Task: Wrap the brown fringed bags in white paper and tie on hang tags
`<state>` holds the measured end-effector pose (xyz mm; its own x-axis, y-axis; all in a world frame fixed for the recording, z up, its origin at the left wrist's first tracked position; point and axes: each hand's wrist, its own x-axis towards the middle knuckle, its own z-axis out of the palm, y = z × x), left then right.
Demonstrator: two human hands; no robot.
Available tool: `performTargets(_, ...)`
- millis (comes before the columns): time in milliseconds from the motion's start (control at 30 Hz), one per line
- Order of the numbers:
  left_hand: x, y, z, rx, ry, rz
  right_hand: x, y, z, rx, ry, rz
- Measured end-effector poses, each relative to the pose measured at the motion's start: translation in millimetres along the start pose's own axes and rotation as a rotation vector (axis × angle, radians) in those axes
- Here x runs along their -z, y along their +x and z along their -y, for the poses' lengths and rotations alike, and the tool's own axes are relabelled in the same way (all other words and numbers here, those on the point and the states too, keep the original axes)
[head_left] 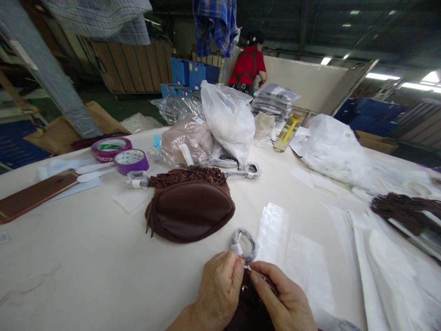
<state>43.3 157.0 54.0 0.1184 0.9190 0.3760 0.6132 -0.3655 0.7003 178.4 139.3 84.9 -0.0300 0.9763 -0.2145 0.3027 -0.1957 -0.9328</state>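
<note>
Low in the view, a dark brown bag (251, 301) with a small round metal stud is partly covered by my hands. My left hand (220, 287) is closed in a pinch at its top edge. Across from it, my right hand (280, 294) pinches the same edge between thumb and forefinger, the fingertips of both hands nearly meeting. Just beyond the fingertips lies a coiled piece wrapped in clear plastic (244, 243); whether it is joined to the bag is hidden. Further off sits a brown fringed pouch (193, 209), its smooth oval side toward me.
Purple tape rolls (131, 162) and a brown phone-like slab (37, 193) lie on the left. White plastic sleeves (272, 234) are beside my right hand. Bagged goods (227, 119) and a yellowish bottle (287, 133) stand behind. A person in red (246, 66) bends over in the background.
</note>
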Motion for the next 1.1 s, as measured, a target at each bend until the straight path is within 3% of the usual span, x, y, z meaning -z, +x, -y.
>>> performTargets(300, 7.4, 5.3, -4.1, 0.302, -0.267, 0.229, 1.5, 2.7, -6.6, -0.005, -0.027, -0.023)
performTargets(433, 11.5, 7.6, -5.9, 0.322, -0.312, 0.311, 0.5, 1.1, -3.4, -0.033, -0.030, -0.034)
performTargets(633, 14.1, 9.1, -3.7, 0.374, -0.411, 0.344, 0.0, -1.1, -4.3, -0.075, -0.055, -0.048)
performTargets(833, 13.9, 16.8, 3.1, 0.505, -0.305, 0.192, 6.7, -1.0, -6.5, -0.090, -0.151, -0.092)
performTargets(1000, 8.7, 29.9, -1.1, 0.624, -0.204, 0.327, 12.8, 0.9, -6.0, -0.027, -0.282, -0.073)
performTargets(1100, 0.8, 32.9, -0.8, 0.701, -0.247, 0.346, 16.8, 1.8, -3.7, 0.043, -0.400, -0.053)
